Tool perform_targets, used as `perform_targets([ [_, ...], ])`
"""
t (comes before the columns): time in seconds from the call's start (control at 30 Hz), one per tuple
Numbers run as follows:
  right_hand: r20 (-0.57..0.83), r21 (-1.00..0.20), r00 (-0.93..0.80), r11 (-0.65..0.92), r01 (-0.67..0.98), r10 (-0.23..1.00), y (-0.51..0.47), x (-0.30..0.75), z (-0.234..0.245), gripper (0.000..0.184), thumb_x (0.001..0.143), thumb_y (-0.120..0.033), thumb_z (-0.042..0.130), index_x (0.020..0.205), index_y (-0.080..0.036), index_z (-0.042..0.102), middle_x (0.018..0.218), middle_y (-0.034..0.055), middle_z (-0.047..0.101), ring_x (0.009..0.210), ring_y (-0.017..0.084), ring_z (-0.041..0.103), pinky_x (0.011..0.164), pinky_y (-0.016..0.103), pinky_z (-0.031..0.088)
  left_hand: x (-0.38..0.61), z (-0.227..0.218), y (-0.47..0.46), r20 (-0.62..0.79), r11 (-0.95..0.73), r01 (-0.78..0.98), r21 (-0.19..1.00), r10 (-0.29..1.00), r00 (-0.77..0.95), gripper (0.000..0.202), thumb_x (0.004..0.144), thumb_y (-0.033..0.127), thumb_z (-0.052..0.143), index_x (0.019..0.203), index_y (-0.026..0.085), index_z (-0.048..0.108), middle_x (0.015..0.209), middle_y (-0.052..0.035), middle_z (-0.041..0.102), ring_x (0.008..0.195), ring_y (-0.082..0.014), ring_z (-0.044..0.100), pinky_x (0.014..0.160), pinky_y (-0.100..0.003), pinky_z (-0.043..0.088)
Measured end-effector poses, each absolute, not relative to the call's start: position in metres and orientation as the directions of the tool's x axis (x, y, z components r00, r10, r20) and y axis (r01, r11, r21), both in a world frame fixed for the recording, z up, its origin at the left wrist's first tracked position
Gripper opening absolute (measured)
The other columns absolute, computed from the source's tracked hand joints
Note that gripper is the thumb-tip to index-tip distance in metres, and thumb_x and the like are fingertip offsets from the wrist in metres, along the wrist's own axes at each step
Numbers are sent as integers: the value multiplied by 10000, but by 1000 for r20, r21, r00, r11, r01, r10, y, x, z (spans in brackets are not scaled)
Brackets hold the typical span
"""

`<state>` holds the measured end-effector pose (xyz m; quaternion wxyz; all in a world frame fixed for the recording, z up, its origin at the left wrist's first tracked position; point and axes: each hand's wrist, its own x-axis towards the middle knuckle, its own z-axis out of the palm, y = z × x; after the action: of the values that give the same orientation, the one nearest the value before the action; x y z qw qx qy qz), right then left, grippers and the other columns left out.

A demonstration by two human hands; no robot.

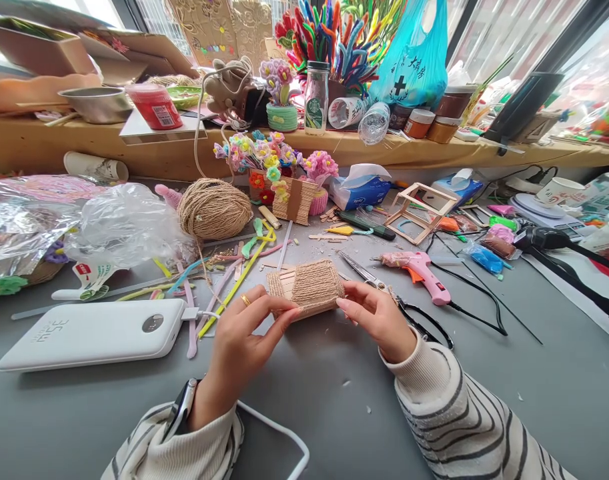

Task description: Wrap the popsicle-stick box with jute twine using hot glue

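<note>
A small craft-stick box [317,285] is partly wrapped in jute twine, with bare sticks showing near its left end. My left hand [247,337] pinches its front edge between thumb and forefinger; whether a loose strand lies in that pinch I cannot tell. At the right end, my right hand [377,317] holds the box with thumb and fingers. A ball of twine [215,210] lies behind to the left, its strand trailing down toward my left hand. Scissors [361,269] lie just behind my right hand, and a pink glue gun [417,275] is to their right.
A white power bank [97,333] lies at left, its cable running under my left wrist. Pipe cleaners [239,283] and glue sticks litter the middle. Farther back stand a wooden stick frame [419,210], a tissue pack [361,188] and a crowded ledge [224,148].
</note>
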<state>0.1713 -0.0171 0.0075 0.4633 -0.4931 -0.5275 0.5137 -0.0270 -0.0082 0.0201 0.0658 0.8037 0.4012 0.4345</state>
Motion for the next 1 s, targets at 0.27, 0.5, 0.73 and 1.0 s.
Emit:
perform_targets([
  [0.27, -60, -998, -106, -56, 31, 993, -18, 171, 4, 309, 687, -370, 609, 908, -155, 588, 817, 51, 604, 719, 144, 547, 618, 285, 455, -27, 18, -9, 629, -650, 598, 469, 721, 290, 31, 761, 188, 603, 732, 181, 608, 611, 23, 600, 565, -93, 516, 533, -219, 426],
  [0.5, -55, -998, -102, -53, 32, 993, -19, 170, 2, 307, 700, -380, 603, 914, -160, 589, 799, 43, 604, 778, 168, 568, 667, 302, 465, -26, 17, -9, 631, -647, 603, 467, 721, 286, 30, 749, 178, 615, 722, 180, 602, 608, 27, 597, 551, -91, 504, 526, -218, 422],
  [0.73, -75, -997, -86, -72, 36, 993, -18, 169, 1, 299, 702, -374, 598, 905, -154, 605, 823, 42, 614, 666, 124, 513, 589, 265, 411, -25, 15, -9, 621, -635, 597, 491, 735, 271, 53, 760, 206, 598, 711, 185, 603, 592, 34, 585, 533, -89, 495, 504, -221, 415],
  [1.0, -66, -998, -91, -67, -3, 994, -18, 169, 6, 286, 694, -359, 586, 882, -144, 603, 809, 40, 602, 636, 108, 480, 568, 257, 375, -25, 16, -9, 624, -634, 603, 485, 733, 269, 48, 759, 195, 598, 712, 189, 602, 592, 32, 591, 536, -91, 496, 511, -223, 420],
])
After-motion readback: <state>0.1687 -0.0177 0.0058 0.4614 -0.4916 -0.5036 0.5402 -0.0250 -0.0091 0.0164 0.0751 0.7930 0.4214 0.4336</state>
